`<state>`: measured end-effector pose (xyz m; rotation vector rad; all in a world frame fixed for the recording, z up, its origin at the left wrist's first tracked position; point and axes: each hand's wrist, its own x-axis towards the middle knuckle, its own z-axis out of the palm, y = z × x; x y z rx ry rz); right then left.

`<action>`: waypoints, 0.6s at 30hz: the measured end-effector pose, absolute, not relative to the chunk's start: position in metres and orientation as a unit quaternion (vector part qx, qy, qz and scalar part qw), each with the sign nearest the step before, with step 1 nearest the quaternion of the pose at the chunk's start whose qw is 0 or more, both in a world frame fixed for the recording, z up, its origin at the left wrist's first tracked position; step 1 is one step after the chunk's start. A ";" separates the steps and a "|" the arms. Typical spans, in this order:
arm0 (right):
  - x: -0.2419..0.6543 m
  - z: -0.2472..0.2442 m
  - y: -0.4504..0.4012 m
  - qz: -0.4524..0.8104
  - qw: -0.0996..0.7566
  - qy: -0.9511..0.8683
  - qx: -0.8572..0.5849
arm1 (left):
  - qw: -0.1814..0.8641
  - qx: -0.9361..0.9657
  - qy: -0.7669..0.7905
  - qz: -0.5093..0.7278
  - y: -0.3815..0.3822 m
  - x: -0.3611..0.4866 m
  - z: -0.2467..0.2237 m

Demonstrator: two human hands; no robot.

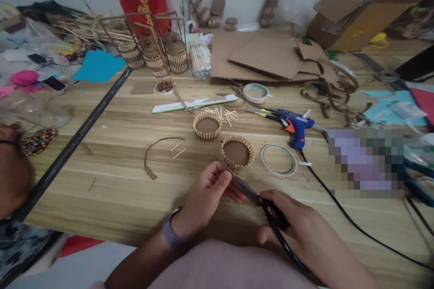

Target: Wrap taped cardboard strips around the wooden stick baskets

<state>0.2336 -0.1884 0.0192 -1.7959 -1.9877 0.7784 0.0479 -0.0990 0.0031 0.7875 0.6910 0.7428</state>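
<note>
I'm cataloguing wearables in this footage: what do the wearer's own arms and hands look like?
The left hand and right hand are ungloved. A pale purple strap circles the left wrist, with a dark, shiny watch case seen edge-on. The right wrist shows nothing worn. Both forearms are bare where visible.

Scissors (250,192): metal blades, plastic handles. Nearer round basket (237,153): matt card base, wooden pegs. Surface (118,153): smooth wood grain.

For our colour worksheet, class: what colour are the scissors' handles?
The scissors' handles are black, shown best in the head view.
</note>
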 end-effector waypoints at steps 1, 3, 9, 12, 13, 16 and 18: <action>0.233 0.021 -0.187 0.263 0.181 -0.705 -0.634 | 0.801 0.371 0.321 0.342 -0.099 0.048 0.003; 0.231 0.023 -0.185 0.248 0.188 -0.712 -0.629 | 0.802 0.376 0.322 0.334 -0.100 0.048 0.003; 0.232 0.024 -0.185 0.278 0.170 -0.702 -0.633 | 0.801 0.379 0.323 0.332 -0.102 0.048 0.003; 0.232 0.024 -0.185 0.305 0.165 -0.688 -0.637 | 0.801 0.378 0.326 0.330 -0.103 0.048 0.003; 0.231 0.024 -0.185 0.308 0.166 -0.684 -0.640 | 0.801 0.379 0.326 0.330 -0.103 0.048 0.003; 0.230 0.026 -0.184 0.318 0.166 -0.678 -0.642 | 0.800 0.381 0.326 0.328 -0.103 0.049 0.002; 0.230 0.026 -0.183 0.326 0.162 -0.676 -0.640 | 0.800 0.381 0.328 0.327 -0.103 0.049 0.001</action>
